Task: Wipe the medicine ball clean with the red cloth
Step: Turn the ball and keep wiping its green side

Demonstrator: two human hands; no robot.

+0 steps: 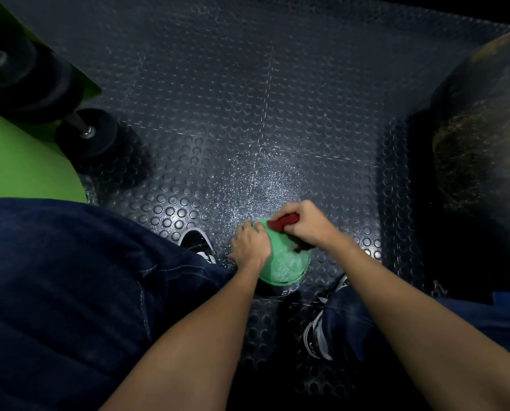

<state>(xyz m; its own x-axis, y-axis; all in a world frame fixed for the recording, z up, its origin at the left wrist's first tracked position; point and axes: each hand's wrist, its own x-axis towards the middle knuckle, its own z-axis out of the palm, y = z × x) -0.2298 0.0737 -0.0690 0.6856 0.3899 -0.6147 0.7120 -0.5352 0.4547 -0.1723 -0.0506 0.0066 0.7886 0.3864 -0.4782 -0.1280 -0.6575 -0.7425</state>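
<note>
Green padding [16, 161] fills the left edge, and black dumbbells [88, 134] lie just beside it on the studded rubber floor [248, 99]. Nearer, a leg in dark blue jeans [70, 277] covers the lower left. The toe of a black-and-white left shoe [196, 240] shows past the knee.

Right of that shoe, the left hand [250, 244] lies on the left side of the medicine ball [283, 262]. Its fingers are bent around the ball's curve and grip it, with the fingertips reaching the far-left edge. The ball sits on the floor near the middle of the scene, between the two shoes. Its upper part is green and textured, and a black band with some white lettering shows at its near edge.

On the far top of the ball lies the red cloth [283, 222], bunched up and touching the green surface. The right hand [302, 225] holds it from the right, fingers curled tightly around the fabric and knuckles up, pressing it down on the ball. A darker fold of cloth hangs below the palm.

Nearer and to the right, the right shoe [317, 336] stands on the floor under a jeans cuff. A large dark ball [482, 129] sits at the far right, well apart from both hands.
</note>
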